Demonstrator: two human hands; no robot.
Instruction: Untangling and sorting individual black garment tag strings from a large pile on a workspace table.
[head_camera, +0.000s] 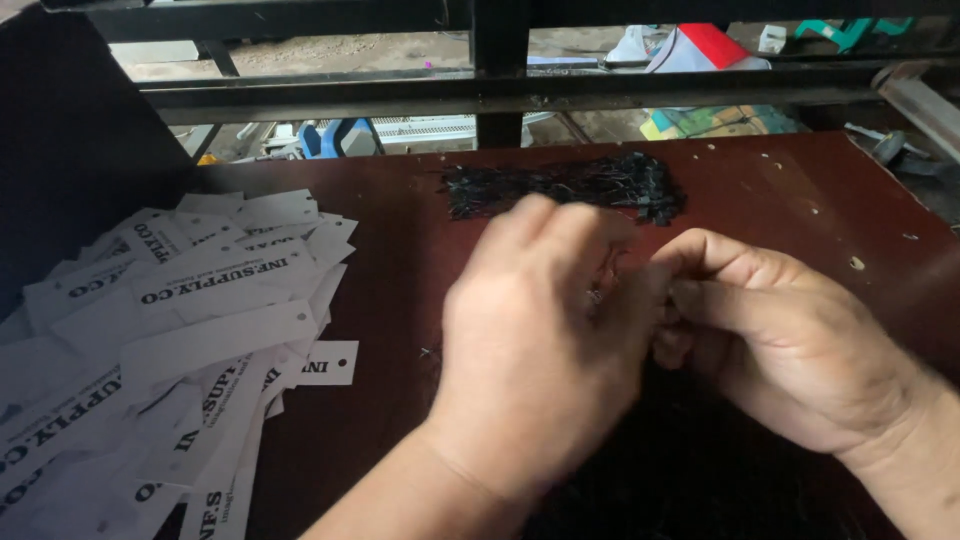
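**Hands meet over the table**

Over the dark red table (380, 400), we see both hands brought together at the middle, fingertips touching. The left hand (535, 345) comes up from the lower edge, back of the hand toward us, fingers curled inward and closed. The right hand (775, 335) reaches in from the lower right, its thumb and forefinger pinched toward the left fingers. We cannot tell what they pinch; it is hidden between the fingers. Just beyond the hands lies a bundle of black strings (565, 187), apart from them. To the left, well apart, a heap of white tags (170, 340) with punched holes spreads over the table.
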